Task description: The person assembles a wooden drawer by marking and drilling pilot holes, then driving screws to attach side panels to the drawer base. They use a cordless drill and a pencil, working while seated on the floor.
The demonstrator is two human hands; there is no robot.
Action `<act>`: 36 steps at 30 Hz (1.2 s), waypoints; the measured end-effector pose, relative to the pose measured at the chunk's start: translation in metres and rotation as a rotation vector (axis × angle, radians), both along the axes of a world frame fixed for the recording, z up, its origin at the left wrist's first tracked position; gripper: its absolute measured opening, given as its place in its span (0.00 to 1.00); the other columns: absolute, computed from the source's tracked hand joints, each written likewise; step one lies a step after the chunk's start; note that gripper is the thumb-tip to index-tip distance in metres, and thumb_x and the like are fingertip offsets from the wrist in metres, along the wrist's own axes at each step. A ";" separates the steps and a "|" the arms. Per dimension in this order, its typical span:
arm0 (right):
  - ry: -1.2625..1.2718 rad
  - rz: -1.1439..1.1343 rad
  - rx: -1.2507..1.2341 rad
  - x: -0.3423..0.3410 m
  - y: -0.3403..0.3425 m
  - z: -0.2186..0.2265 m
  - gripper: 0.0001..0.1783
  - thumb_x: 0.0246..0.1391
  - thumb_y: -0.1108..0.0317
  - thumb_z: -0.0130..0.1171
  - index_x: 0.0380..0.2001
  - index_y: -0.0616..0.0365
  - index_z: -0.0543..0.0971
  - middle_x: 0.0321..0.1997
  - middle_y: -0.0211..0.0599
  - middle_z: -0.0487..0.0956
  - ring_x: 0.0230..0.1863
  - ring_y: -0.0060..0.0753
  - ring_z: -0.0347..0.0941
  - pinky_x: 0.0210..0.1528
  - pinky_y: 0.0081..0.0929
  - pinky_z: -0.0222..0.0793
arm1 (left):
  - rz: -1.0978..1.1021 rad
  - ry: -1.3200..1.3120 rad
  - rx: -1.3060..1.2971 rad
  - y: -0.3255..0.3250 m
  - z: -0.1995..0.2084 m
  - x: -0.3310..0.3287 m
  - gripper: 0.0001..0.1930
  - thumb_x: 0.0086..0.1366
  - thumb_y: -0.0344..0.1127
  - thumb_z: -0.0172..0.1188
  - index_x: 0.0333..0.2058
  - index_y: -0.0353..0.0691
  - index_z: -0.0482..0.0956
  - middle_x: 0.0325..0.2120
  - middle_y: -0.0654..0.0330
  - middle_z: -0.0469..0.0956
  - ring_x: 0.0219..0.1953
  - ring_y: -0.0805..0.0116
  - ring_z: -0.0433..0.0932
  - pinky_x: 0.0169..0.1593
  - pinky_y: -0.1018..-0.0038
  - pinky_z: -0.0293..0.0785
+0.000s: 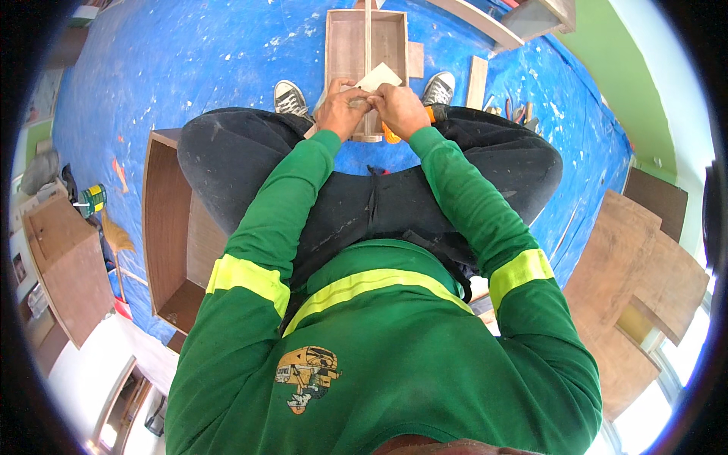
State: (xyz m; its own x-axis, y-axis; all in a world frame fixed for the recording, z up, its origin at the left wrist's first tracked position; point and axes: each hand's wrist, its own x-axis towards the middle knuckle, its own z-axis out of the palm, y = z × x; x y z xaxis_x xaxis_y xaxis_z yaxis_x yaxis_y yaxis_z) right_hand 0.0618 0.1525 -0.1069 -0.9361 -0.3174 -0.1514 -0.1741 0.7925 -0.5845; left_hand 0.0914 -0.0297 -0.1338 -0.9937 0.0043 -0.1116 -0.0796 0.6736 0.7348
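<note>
My left hand (pixel 343 110) and my right hand (pixel 400 110) meet over the near end of a shallow wooden drawer box (pixel 330 53). Both are closed, fingertips pinching the near edge of a small pale square sheet (pixel 381 76); whether it is paper or thin board I cannot tell. A long narrow wooden strip (pixel 368 42) runs lengthwise over the middle of the box, passing beneath the sheet and my hands. Close below my right hand is an orange object (pixel 390 134), partly hidden, its kind unclear.
Blue sheeting (pixel 227 57) covers the floor. Beside my right shoe (pixel 439 89) lie a wooden board (pixel 476 82) and several hand tools (pixel 519 112). An open wooden cabinet box (pixel 163 220) stands by my left knee. Wooden panels (pixel 629 265) lean at right; a broom (pixel 115 235) is at left.
</note>
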 end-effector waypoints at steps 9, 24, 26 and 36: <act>0.001 0.079 -0.049 -0.029 0.030 0.023 0.26 0.67 0.47 0.64 0.35 0.63 0.90 0.39 0.64 0.87 0.44 0.67 0.86 0.51 0.58 0.81 | 0.017 -0.031 0.045 -0.001 0.003 0.001 0.16 0.63 0.52 0.79 0.44 0.52 0.94 0.60 0.59 0.77 0.57 0.54 0.84 0.59 0.57 0.80; 0.067 0.479 0.826 -0.014 0.086 -0.191 0.18 0.74 0.59 0.54 0.58 0.56 0.79 0.50 0.44 0.89 0.52 0.49 0.88 0.52 0.66 0.79 | -0.015 -0.051 0.112 -0.004 -0.002 0.000 0.16 0.64 0.53 0.79 0.40 0.49 0.93 0.61 0.57 0.75 0.60 0.56 0.81 0.62 0.59 0.78; 0.059 0.547 0.804 -0.019 0.087 -0.190 0.19 0.70 0.61 0.59 0.58 0.57 0.78 0.50 0.41 0.88 0.50 0.46 0.88 0.51 0.56 0.79 | -0.019 -0.063 0.106 -0.004 -0.002 0.001 0.15 0.63 0.52 0.79 0.40 0.49 0.93 0.60 0.58 0.76 0.59 0.56 0.82 0.61 0.59 0.78; -0.223 0.521 0.694 -0.041 0.103 -0.002 0.17 0.54 0.63 0.69 0.44 0.62 0.88 0.45 0.52 0.91 0.50 0.53 0.90 0.53 0.51 0.85 | -0.058 -0.042 0.097 -0.005 -0.007 -0.007 0.15 0.63 0.52 0.79 0.38 0.48 0.92 0.59 0.61 0.77 0.58 0.55 0.83 0.60 0.58 0.79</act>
